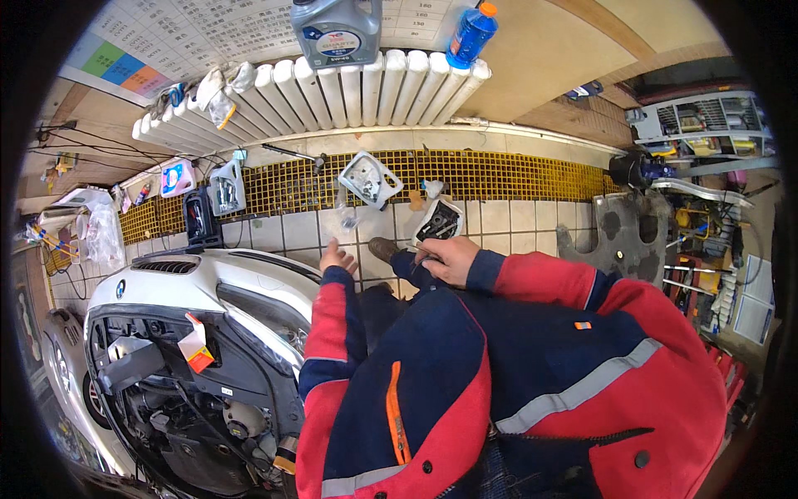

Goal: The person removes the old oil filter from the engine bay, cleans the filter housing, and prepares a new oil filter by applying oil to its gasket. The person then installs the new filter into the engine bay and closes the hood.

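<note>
My left hand [338,259] hangs beside the white car's front fender [262,270], its fingers spread, with nothing in it. In front of my body, my right hand [450,259] is closed around something small and dark that I cannot make out. Just beyond it on the tiled floor stands a white cut-open jug [456,209] with dark metal parts inside. Another cut-open jug [368,175], pale grey, lies farther off on the yellow floor grating [291,179] with small parts in it. A brown shoe [382,248] shows between my hands.
At left the car's engine bay [187,445] is exposed, an orange-and-white box [196,345] in it. A white radiator [332,96] runs along the wall, carrying a grey oil jug [337,33] and a blue bottle [472,37]. Tool shelves [706,121] stand at right.
</note>
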The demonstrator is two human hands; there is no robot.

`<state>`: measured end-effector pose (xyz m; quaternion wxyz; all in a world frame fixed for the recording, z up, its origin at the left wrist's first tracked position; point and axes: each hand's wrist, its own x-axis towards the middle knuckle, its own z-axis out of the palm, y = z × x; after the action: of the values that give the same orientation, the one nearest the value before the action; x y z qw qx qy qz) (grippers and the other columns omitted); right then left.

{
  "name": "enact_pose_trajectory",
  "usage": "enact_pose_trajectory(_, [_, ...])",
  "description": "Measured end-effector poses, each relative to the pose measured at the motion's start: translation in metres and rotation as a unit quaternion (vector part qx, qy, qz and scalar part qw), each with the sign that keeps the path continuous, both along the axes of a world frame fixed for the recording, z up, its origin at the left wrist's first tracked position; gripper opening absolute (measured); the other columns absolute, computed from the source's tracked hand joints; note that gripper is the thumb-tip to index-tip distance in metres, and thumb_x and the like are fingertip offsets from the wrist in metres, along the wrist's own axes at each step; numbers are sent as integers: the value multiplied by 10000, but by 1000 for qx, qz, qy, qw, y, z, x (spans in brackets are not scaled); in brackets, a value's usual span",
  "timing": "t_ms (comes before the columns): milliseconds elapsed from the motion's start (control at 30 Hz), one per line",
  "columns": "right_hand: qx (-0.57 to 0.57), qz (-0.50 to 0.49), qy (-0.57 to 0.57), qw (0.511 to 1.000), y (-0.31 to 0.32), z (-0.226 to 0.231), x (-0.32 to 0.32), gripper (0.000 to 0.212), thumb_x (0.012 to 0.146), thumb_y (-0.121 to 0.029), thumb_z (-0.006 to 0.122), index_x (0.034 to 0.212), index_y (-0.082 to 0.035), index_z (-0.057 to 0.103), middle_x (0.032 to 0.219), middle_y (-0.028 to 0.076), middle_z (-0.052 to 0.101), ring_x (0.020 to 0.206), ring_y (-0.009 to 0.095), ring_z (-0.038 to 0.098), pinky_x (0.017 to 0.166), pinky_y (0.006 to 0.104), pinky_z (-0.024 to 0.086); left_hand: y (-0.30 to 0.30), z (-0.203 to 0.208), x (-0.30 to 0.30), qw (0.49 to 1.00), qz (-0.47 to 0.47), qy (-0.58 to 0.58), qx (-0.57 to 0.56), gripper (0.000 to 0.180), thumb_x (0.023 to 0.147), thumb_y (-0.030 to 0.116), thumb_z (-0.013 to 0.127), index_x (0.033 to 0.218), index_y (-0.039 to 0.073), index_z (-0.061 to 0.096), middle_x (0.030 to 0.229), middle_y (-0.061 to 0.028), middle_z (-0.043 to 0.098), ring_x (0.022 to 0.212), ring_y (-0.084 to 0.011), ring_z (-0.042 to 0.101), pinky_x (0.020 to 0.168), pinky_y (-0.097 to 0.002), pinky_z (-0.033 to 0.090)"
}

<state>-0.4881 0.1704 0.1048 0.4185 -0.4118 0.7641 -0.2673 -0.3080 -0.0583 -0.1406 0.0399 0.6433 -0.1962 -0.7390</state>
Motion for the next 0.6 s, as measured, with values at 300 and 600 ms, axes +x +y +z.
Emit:
enact_pose_trajectory(300, [-102, 249, 93, 958, -66, -10, 19, 199, 837, -237, 708, 979, -106, 755, 972, 161, 641, 980, 379, 635, 853, 475, 528, 98, 74, 95, 984, -63, 163, -17, 289, 1001, 198, 678, 1232, 31, 627, 1076, -174, 754, 890, -284, 764, 756, -382, 637])
enact_pose_trajectory(600, [-100, 428, -69, 895, -185, 9, 192, 148, 885, -132, 761, 1000, -39, 759, 911, 148, 734, 834, 275, 729, 754, 377, 572, 215, 96, 357, 846, 347, -278, -295, 384, 859, 93, 796, 1198, -13, 649, 942, -137, 728, 707, -186, 697, 624, -311, 599])
